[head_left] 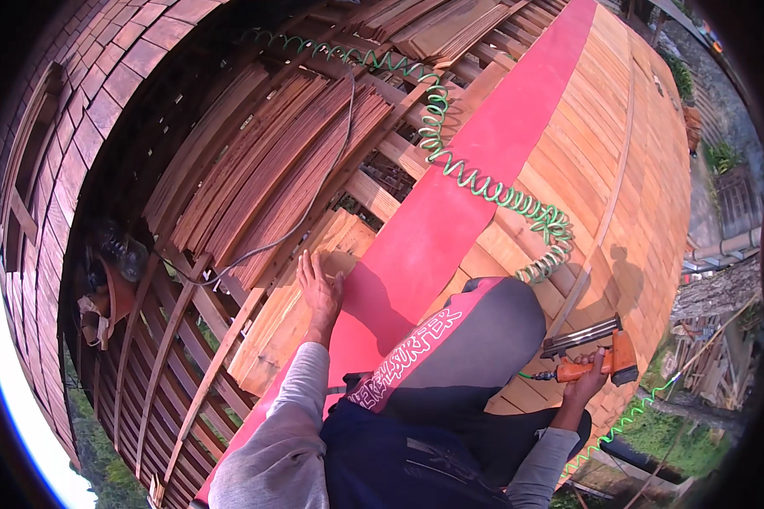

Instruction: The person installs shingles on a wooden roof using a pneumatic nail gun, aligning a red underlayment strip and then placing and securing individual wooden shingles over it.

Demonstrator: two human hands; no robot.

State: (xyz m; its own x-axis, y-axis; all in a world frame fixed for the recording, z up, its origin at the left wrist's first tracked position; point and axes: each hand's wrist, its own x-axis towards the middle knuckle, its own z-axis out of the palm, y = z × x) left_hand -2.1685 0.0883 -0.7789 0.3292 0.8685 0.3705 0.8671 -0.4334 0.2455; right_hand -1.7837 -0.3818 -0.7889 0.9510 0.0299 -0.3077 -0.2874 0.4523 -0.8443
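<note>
My left hand [321, 293], fingers stretched apart, rests on pale wooden boards [259, 339] beside a long red sheet [433, 229], which runs diagonally up the curved roof. My right hand [589, 382] grips an orange and black nail gun [621, 356] at the lower right, above the roof's wooden shingles [569, 170]. A green coiled hose [543, 220] crosses the red sheet and the shingles. My bent knee [505, 331], in grey trousers with a pink panel, is between my two hands.
Bundles of reddish slats [263, 170] lie on the open battens [170, 356] at left, with a dark cable [294, 229] over them. Clutter [115, 280] sits at far left, near a shingled roof [102, 76]. The right roof edge drops toward ground with grass [688, 437].
</note>
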